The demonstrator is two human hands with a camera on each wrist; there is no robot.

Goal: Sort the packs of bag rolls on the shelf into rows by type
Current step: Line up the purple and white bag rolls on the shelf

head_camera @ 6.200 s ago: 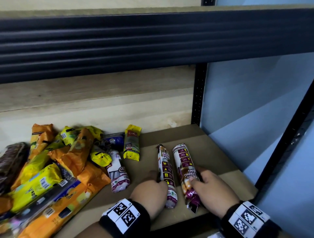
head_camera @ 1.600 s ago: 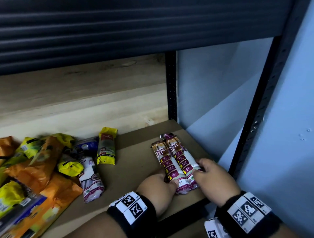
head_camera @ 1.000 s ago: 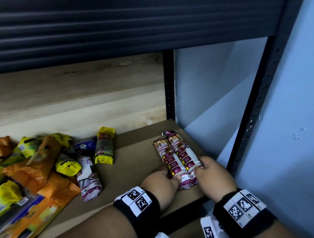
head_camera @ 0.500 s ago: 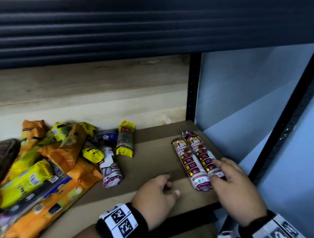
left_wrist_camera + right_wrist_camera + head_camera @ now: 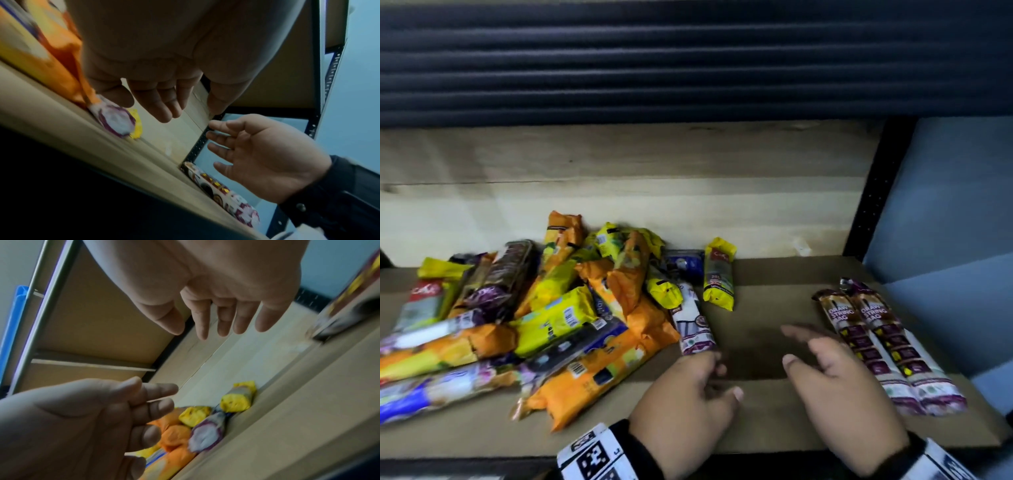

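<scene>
Two brown-and-purple draw string bag packs (image 5: pixel 887 346) lie side by side at the right end of the shelf board (image 5: pixel 756 411). A mixed pile of orange, yellow and blue packs (image 5: pixel 544 318) covers the left half. A white-and-purple pack (image 5: pixel 693 325) lies at the pile's right edge, with a small yellow pack (image 5: pixel 719 274) behind it. My left hand (image 5: pixel 724 378) hovers empty with relaxed fingers just in front of the white-and-purple pack (image 5: pixel 205 436). My right hand (image 5: pixel 791 346) is spread and empty, left of the draw string packs (image 5: pixel 222 191).
The dark ribbed beam of the shelf above (image 5: pixel 688 61) hangs low over the opening. A black upright post (image 5: pixel 873 192) and a blue wall (image 5: pixel 955 212) bound the right side. Bare board (image 5: pixel 767 301) lies between the pile and the draw string packs.
Both hands have let go of the two draw string packs and moved left toward the pile. The packs stay side by side at the right end.
</scene>
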